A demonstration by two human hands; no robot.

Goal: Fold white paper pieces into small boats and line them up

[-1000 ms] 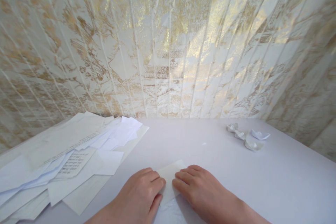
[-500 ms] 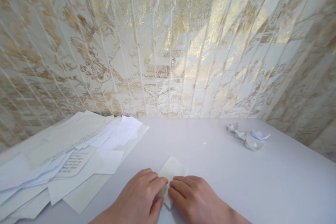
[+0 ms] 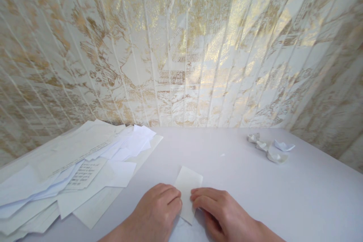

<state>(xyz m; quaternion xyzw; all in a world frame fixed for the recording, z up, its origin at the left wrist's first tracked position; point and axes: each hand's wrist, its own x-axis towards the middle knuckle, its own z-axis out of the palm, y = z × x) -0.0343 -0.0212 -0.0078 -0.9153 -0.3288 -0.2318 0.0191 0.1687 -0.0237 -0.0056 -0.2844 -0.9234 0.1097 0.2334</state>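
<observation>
A small off-white piece of paper (image 3: 189,193), seemingly folded into a narrow strip, lies slanted on the white table between my hands. Its far end points away from me, and its near corner shows just below my fingers. My left hand (image 3: 159,206) is closed at the paper's left edge, its fingers curled and its thumb hidden. At the right edge, my right hand (image 3: 217,208) has its fingers held together with the tips on the paper; the thumb is tucked underneath, so the grip is partly hidden.
Loose paper sheets (image 3: 99,193), some printed, spread over the left side of the white table (image 3: 255,196). Several small folded paper pieces (image 3: 278,157) sit at the far right. A tiny white scrap (image 3: 222,155) lies mid-table. Behind stands a gold-patterned curtain (image 3: 181,64).
My right hand has shifted slightly right, uncovering more of the paper. My left fingers have curled in and the left thumb has gone out of sight. The view has shifted slightly.
</observation>
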